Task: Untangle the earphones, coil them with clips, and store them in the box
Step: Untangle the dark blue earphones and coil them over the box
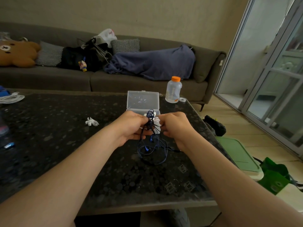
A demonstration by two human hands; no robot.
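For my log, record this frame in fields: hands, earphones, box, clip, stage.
left hand: grips the tangled earphones
right hand: pinches a strand of the tangle
earphones: blue, knotted, loops hanging to the table
box: clear, lid open, behind the hands
clip: white, on table left of hands, untouched
stage: untangling; nothing coiled yet

- Box [143, 102], lid up, on table [49, 145]: blocks fwd path.
- Bottle [173, 90] just R of box, nr edge.
- Clip [91, 122] well L; bare top btwn.
- Earphones [153, 149] cord loops sprawl before box.
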